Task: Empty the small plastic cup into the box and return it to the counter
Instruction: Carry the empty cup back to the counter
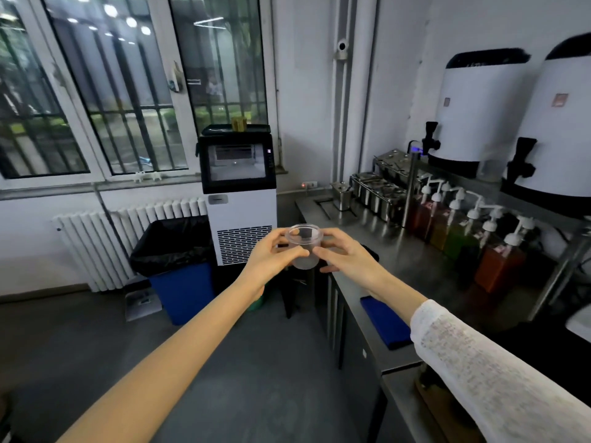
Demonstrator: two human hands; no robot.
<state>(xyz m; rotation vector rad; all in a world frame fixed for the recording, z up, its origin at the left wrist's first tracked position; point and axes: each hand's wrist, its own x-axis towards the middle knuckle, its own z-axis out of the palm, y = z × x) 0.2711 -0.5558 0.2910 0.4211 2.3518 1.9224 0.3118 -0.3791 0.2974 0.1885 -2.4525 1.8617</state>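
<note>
A small clear plastic cup (304, 246) is held upright in mid-air, just off the left end of the steel counter (396, 251). My left hand (271, 255) grips its left side with thumb and fingers. My right hand (343, 254) touches its right side, fingers curled around the wall. The cup's inside looks clear; any contents are too faint to tell. A blue box-shaped bin lined with a black bag (176, 247) stands on the floor to the left, below the cup's level.
A white ice machine (238, 193) stands behind the cup. On the counter are a blue cloth (385, 319), pump bottles (473, 238), metal topping tins (374, 190) and two white dispensers (473, 107). A radiator (105, 238) lines the wall under the windows.
</note>
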